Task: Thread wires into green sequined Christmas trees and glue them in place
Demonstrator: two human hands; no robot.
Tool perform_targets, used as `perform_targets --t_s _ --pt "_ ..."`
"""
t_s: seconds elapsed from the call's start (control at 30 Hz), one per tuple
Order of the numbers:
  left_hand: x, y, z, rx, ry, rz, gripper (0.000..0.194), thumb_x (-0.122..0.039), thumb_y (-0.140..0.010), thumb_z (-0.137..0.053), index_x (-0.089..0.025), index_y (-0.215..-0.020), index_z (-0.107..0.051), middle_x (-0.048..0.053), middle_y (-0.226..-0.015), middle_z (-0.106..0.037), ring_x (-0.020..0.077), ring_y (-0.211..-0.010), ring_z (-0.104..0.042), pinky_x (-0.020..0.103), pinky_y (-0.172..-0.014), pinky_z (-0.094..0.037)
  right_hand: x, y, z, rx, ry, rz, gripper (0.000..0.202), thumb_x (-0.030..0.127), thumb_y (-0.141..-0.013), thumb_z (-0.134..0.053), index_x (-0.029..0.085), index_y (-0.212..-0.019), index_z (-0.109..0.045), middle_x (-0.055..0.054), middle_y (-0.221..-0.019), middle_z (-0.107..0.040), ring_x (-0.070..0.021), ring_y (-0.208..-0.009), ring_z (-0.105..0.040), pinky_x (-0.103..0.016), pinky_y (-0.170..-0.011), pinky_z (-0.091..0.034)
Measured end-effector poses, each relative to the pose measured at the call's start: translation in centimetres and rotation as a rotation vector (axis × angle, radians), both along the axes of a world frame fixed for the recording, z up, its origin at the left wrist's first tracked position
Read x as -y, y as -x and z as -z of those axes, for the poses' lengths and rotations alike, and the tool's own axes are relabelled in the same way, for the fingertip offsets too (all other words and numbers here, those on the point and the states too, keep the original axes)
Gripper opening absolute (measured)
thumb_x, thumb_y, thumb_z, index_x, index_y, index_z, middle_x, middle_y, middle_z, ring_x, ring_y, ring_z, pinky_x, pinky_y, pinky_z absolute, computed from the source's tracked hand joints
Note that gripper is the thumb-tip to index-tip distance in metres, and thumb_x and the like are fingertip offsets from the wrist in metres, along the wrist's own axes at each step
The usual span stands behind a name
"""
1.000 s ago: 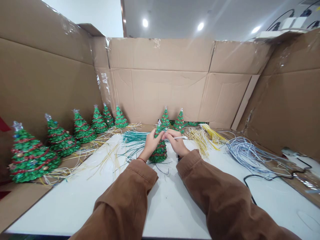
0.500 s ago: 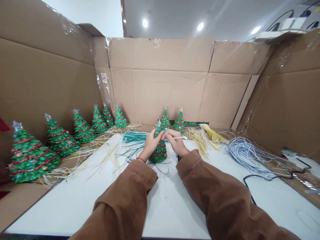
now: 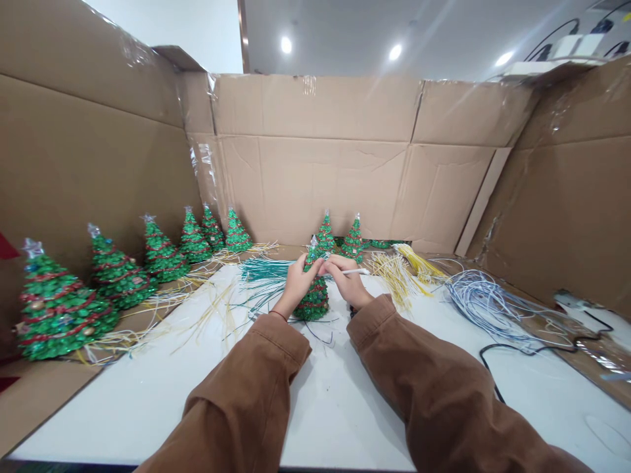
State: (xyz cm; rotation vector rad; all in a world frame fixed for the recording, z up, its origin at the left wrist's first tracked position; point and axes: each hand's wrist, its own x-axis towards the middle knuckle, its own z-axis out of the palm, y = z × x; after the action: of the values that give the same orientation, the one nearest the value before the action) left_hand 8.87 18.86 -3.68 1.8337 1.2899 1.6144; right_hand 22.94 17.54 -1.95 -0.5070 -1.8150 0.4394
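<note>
A small green beaded Christmas tree [image 3: 315, 299] with red garlands stands upright on the white table [image 3: 325, 401]. My left hand [image 3: 296, 284] grips its upper part, fingers at the tip. My right hand [image 3: 348, 279] meets the left at the treetop and holds a thin white stick-like tool [image 3: 355, 270] that points right. Both arms wear brown sleeves.
Several finished trees [image 3: 116, 276] line the left cardboard wall, two more [image 3: 340, 238] stand at the back. Bundles of green [image 3: 263, 268], yellow [image 3: 401, 266] and pale blue wires [image 3: 486, 299] lie around. A black cable [image 3: 513, 351] and a white device [image 3: 586, 309] sit right. Cardboard walls enclose the table.
</note>
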Motion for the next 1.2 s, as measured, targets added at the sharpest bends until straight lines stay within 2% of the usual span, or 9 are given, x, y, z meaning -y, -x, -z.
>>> perform_targets --t_s 0.3,1.2 --pt "0.08 -0.01 0.01 0.001 0.014 0.003 0.032 -0.050 -0.078 -0.053 -0.018 -0.073 -0.051 -0.005 -0.057 -0.048 0.0087 -0.043 -0.045 0.022 -0.047 -0.036 -0.17 0.03 0.20 -0.004 0.002 0.005 0.031 0.021 -0.085 -0.045 0.019 -0.062 -0.064 -0.002 -0.066 -0.062 -0.0151 -0.067 -0.056 -0.029 -0.068 -0.042" --pt "0.14 -0.04 -0.01 0.008 -0.002 0.005 0.032 -0.050 -0.077 -0.054 -0.018 -0.073 -0.053 -0.004 -0.059 -0.050 0.0098 -0.049 -0.046 0.021 -0.051 -0.036 -0.35 -0.01 0.36 -0.008 0.009 0.002 0.030 0.022 -0.085 -0.046 0.019 -0.062 -0.064 -0.002 -0.066 -0.062 -0.0150 -0.067 -0.057 -0.029 -0.068 -0.043"
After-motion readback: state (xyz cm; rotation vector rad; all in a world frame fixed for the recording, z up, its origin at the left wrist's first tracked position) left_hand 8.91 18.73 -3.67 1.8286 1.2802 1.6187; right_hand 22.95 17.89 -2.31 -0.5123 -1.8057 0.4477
